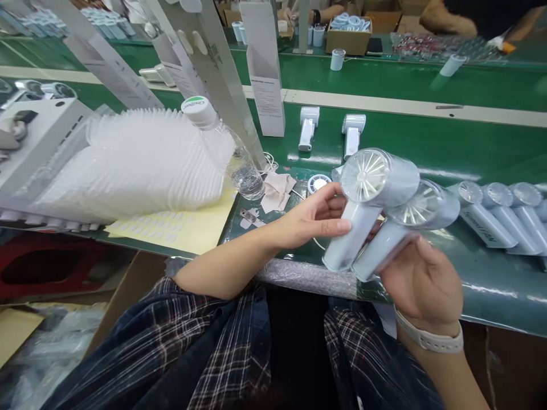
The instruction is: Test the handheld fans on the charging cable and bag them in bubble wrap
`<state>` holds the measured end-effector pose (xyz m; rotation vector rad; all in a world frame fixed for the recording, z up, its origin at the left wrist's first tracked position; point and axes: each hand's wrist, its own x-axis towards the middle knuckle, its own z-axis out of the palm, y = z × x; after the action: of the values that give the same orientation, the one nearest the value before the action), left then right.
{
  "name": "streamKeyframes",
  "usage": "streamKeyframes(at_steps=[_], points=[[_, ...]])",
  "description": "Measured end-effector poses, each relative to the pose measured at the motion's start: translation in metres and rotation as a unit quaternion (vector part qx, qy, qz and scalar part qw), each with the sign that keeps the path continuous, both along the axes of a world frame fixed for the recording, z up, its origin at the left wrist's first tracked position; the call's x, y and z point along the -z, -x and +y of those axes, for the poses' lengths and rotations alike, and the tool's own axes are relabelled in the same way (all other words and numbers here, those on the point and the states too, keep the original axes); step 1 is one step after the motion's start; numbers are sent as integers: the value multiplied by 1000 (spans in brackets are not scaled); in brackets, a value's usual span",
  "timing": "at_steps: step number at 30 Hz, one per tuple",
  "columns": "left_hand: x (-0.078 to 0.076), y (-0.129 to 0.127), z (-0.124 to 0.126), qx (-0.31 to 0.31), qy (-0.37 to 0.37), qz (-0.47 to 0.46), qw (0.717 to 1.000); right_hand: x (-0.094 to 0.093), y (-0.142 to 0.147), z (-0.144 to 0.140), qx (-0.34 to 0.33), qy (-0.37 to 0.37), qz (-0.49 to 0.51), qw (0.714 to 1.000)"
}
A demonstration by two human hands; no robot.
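Two pale blue handheld fans are held side by side above the table edge, their clear round fronts turned towards me. My left hand (318, 219) is closed on the nearer-left handheld fan (356, 228), thumb across its handle. Cupped under the other handheld fan (384, 242), my right hand (423, 279) supports its handle from the right; some of its fingers are hidden behind. The heads of the two fans overlap. Behind my left hand lies a round white and blue part (318, 183), next to a crumpled cloth (277, 191).
Several fans (487, 225) stand in a row on the right. Two more fans, one left (308, 128) and one right (354, 135), lie on the green belt (393, 128). On the left are stacked clear plastic trays (149, 159), a water bottle (226, 148) and a yellow sticker sheet (188, 230). Co-workers' arms (448, 23) show across.
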<state>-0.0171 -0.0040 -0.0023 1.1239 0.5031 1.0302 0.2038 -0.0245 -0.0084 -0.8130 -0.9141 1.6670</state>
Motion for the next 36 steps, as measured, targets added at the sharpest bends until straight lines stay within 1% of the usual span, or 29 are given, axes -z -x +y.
streamKeyframes(at_steps=[4,7,10,13,16,18,21,24,28,31,34,36], points=[[0,-5,3,18,20,3,1000,-3,-1,6,-42,0,-22,999],[1,-6,4,6,28,1,1000,-5,1,5,-50,1,-15,999],[2,-5,5,18,44,4,999,-7,4,1,-18,10,12,1000],[4,-5,5,40,74,-21,996,-8,5,0,13,5,32,999],[8,-4,6,32,105,-62,992,-8,1,1,35,0,43,998],[10,-4,6,27,115,-77,990,-7,-3,2,51,-6,31,998],[11,-4,7,29,103,-66,992,-5,-8,3,86,-22,5,996],[9,-4,7,31,81,-24,996,0,-8,3,120,-32,0,992],[10,-5,8,13,55,30,998,10,-5,6,162,-11,-7,987],[12,-5,9,26,50,32,998,14,-2,6,191,8,-27,981],[13,-5,11,30,58,36,997,13,0,6,196,23,-34,980],[12,-5,12,23,52,37,998,11,1,5,177,28,-34,983]])
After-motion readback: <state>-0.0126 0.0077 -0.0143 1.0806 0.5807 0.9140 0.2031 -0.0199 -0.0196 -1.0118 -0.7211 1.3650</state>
